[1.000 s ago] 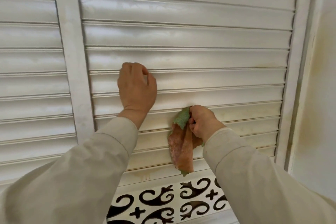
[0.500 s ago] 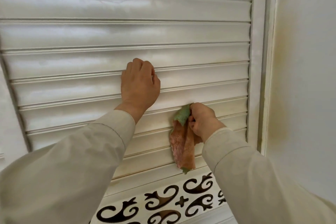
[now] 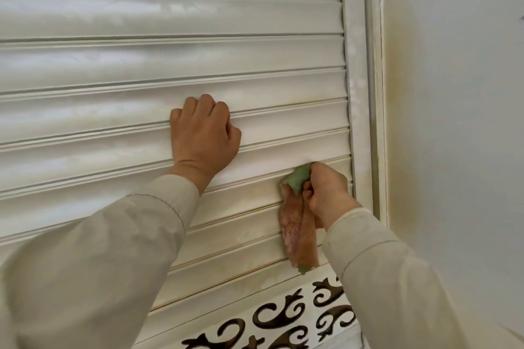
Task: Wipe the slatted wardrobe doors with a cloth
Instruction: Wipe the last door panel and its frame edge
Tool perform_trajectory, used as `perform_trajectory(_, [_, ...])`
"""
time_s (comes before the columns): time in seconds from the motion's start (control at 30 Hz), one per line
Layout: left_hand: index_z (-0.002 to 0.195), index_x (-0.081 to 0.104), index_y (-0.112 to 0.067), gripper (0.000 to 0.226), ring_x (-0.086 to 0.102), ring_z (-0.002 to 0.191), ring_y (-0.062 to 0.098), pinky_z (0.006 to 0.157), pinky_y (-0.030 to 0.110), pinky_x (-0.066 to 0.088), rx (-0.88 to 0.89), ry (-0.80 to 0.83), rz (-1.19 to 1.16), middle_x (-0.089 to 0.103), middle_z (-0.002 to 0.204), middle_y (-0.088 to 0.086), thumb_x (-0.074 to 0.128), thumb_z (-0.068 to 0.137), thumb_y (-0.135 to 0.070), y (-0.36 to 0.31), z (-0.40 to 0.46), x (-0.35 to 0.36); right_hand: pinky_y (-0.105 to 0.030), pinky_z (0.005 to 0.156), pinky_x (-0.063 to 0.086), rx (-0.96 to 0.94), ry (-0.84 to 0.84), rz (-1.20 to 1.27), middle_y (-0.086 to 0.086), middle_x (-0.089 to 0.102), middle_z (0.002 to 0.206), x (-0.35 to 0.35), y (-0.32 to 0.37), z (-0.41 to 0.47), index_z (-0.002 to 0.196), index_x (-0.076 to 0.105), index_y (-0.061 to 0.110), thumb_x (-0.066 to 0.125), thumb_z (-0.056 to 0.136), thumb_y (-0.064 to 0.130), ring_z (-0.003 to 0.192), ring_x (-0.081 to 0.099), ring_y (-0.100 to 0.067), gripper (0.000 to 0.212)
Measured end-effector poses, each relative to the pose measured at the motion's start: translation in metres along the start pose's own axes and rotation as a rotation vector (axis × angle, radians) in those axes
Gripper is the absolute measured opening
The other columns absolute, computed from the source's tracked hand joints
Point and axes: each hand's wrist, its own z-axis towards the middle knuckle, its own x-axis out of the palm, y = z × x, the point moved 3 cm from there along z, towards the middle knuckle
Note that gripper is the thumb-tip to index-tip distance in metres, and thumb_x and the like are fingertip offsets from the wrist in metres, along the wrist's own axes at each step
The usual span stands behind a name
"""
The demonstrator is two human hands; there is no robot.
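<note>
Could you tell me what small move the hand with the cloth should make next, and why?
Probably drop the right hand one slat and wipe leftward. It grips the cloth against a slat right beside the door's right frame, so little of that slat lies further right, while the slats below look yellowish and smudged. The left hand rests on a higher slat, fingers curled.
</note>
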Motion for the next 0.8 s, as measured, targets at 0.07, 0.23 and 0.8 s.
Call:
perform_trajectory(0.07, [0.072, 0.052, -0.012, 0.012, 0.043, 0.074, 0.029, 0.066, 0.036, 0.024, 0.001, -0.036, 0.012, 0.048, 0.077, 0.006, 0.053, 0.077, -0.022, 0.001, -0.001, 0.001, -0.021, 0.041, 0.04, -0.022, -0.016, 0.036, -0.008, 0.054, 0.059, -0.008, 0.005, 0.005, 0.08, 0.062, 0.006, 0.055, 0.085, 0.004, 0.044, 0.045, -0.015, 0.009])
perform_trajectory(0.23, [0.072, 0.052, -0.011, 0.012, 0.042, 0.073, 0.03, 0.066, 0.037, 0.024, 0.002, -0.078, 0.038, 0.048, 0.077, 0.007, 0.053, 0.078, -0.022, 0.0, -0.005, 0.005, -0.02, 0.04, 0.041, -0.049, -0.088, 0.086, -0.005, 0.054, 0.048, -0.024, 0.02, 0.027, 0.078, 0.063, 0.007, 0.05, 0.082, 0.003, 0.037, 0.046, -0.014, 0.014])
perform_trajectory(0.8, [0.073, 0.05, -0.01, 0.013, 0.042, 0.073, 0.03, 0.066, 0.037, 0.023, 0.013, -0.087, 0.049, 0.047, 0.076, 0.008, 0.053, 0.079, -0.021, 0.0, -0.005, 0.006, -0.009, 0.03, 0.025, -0.009, -0.068, 0.033, -0.003, 0.052, 0.066, -0.017, 0.051, 0.05, 0.082, 0.055, 0.01, 0.041, 0.098, 0.014, 0.031, 0.037, -0.013, 0.022])
